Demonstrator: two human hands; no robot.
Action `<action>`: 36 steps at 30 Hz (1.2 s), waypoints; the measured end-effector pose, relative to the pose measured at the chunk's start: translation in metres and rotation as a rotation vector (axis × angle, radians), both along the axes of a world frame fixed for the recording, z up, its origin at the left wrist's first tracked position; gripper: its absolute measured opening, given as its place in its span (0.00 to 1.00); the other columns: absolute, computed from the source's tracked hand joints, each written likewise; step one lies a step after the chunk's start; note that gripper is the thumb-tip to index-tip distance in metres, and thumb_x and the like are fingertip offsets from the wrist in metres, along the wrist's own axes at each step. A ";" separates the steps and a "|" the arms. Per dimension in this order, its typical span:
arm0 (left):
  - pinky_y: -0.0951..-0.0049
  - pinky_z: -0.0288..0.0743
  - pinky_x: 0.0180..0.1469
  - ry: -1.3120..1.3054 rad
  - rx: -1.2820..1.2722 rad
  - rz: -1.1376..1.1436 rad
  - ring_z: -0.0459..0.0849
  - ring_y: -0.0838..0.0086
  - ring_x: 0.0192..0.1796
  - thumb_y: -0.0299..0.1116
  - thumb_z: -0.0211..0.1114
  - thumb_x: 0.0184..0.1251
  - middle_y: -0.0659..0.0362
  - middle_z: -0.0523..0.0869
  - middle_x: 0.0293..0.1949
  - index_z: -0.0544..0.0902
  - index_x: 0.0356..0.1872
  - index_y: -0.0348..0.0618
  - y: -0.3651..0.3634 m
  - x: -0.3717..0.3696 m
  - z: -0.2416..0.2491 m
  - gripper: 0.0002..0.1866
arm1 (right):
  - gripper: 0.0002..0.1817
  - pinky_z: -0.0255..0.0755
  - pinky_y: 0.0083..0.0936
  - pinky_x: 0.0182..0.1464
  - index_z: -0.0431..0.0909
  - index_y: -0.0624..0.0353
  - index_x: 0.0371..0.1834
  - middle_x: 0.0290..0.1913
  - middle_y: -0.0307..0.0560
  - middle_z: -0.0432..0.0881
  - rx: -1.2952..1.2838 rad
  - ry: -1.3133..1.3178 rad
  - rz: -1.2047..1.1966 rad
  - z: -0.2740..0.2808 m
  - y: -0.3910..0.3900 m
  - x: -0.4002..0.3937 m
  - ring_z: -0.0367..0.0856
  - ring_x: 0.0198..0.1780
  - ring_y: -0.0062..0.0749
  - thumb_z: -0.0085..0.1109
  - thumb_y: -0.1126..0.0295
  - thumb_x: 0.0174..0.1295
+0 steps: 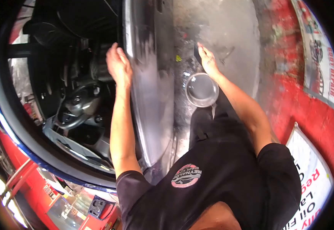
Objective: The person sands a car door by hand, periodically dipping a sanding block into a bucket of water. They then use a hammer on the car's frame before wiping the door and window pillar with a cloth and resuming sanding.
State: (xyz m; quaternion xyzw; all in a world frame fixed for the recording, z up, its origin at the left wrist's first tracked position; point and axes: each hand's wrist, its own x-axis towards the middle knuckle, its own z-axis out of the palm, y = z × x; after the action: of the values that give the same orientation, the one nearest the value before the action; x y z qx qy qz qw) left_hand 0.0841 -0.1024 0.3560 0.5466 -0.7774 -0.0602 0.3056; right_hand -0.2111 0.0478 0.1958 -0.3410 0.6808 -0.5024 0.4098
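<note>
My left hand [119,65] is beside the top edge of a car door [151,82], at the window opening. Its fingers are loosely extended and I see nothing in them. The door's outer skin is grey, with dull, streaky patches. To the right of the door, my right hand [209,61] is closed on a thin, dark flat pad [197,52], partly hidden by the fingers. Just below that hand is a round clear tub [201,91], near my dark-trousered leg; what supports it is hidden.
The car's dark interior with a steering wheel [77,101] lies left, framed by blue bodywork [11,130]. A stained concrete floor [232,34] runs along the right to a red wall [285,73]. Printed banners [320,57] hang there. Red shop fittings [101,218] stand at lower left.
</note>
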 end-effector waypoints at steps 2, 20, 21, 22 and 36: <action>0.50 0.70 0.74 -0.132 -0.062 0.020 0.79 0.45 0.70 0.45 0.54 0.88 0.41 0.80 0.69 0.79 0.72 0.40 0.008 -0.007 0.006 0.24 | 0.35 0.61 0.34 0.81 0.73 0.64 0.78 0.76 0.60 0.79 0.095 -0.067 -0.017 -0.032 0.053 -0.006 0.73 0.80 0.48 0.45 0.45 0.85; 0.47 0.72 0.73 0.044 1.381 0.111 0.81 0.37 0.68 0.40 0.68 0.74 0.31 0.82 0.65 0.78 0.70 0.32 0.369 -0.112 -0.622 0.30 | 0.28 0.74 0.50 0.70 0.71 0.61 0.78 0.70 0.70 0.78 0.554 0.467 0.802 -0.421 0.187 -0.001 0.80 0.67 0.65 0.56 0.63 0.78; 0.47 0.71 0.75 -0.051 1.460 0.165 0.79 0.36 0.69 0.40 0.69 0.73 0.29 0.80 0.66 0.74 0.74 0.33 0.352 -0.122 -0.636 0.33 | 0.30 0.74 0.51 0.69 0.71 0.61 0.78 0.70 0.70 0.78 0.514 0.588 0.802 -0.445 0.181 -0.001 0.80 0.67 0.65 0.59 0.64 0.75; 0.47 0.70 0.76 -0.050 1.439 0.184 0.77 0.35 0.71 0.41 0.69 0.73 0.29 0.78 0.68 0.73 0.76 0.33 0.341 -0.130 -0.661 0.35 | 0.30 0.74 0.51 0.69 0.71 0.61 0.78 0.70 0.70 0.78 0.537 0.598 0.811 -0.463 0.170 -0.002 0.80 0.67 0.65 0.59 0.64 0.75; 0.42 0.60 0.81 -0.022 1.097 -0.245 0.69 0.48 0.81 0.46 0.64 0.75 0.44 0.73 0.78 0.73 0.78 0.43 0.421 -0.112 -0.912 0.34 | 0.22 0.80 0.48 0.63 0.84 0.61 0.61 0.59 0.65 0.87 0.801 0.245 0.766 -0.596 0.175 0.030 0.86 0.60 0.58 0.62 0.66 0.64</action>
State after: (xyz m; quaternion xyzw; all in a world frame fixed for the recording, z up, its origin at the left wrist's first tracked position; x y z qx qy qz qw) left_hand -0.0283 0.3184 -0.5563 0.5318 -0.6930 -0.4850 -0.0406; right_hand -0.1813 0.2231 -0.4001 -0.4373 0.6884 0.0232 0.5781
